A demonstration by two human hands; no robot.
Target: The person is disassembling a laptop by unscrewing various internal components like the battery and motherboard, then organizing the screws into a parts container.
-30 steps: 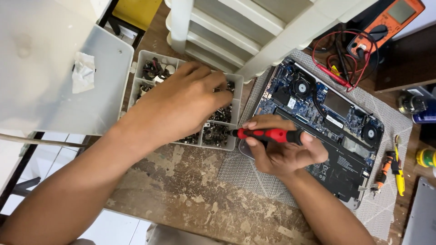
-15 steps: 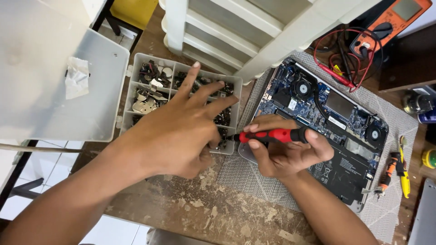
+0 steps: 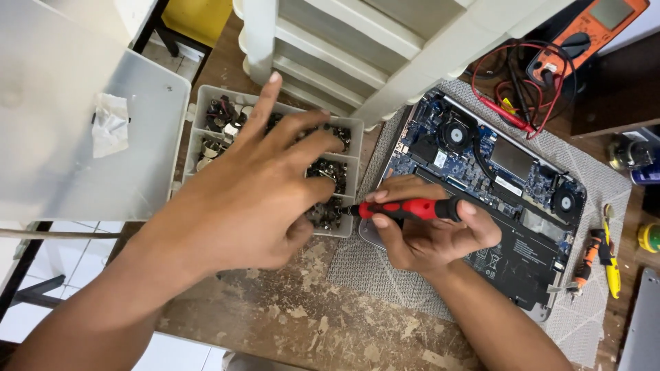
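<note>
Worn, paint-flecked wood makes up the desk (image 3: pixel 295 323), with a grey mat (image 3: pixel 385 275) spread over its right half. On the mat lies an opened laptop (image 3: pixel 495 185), its board, two fans and black battery showing. At the desk's far edge stands a white drawer unit (image 3: pixel 357 41), and toward the far right corner sits an orange multimeter (image 3: pixel 591 27) with red and black leads coiled beside it. A parts tray (image 3: pixel 213 117) of small compartments, filled with dark screws and bits, rests just left of the mat, its clear lid (image 3: pixel 75 117) folded open past the desk's left edge with a scrap of white paper on it. Small orange and yellow tools lie near the right edge.

The left hand (image 3: pixel 254 199) hovers over the tray, fingers spread wide, their tips down among the screws in the near compartments; whether anything is pinched between them cannot be told. The right hand (image 3: pixel 433 230) rests on the laptop's near left corner, fingers and thumb wrapped round a red and black screwdriver (image 3: pixel 405 208), held level with its tip pointing left, at the tray's near right compartment
</note>
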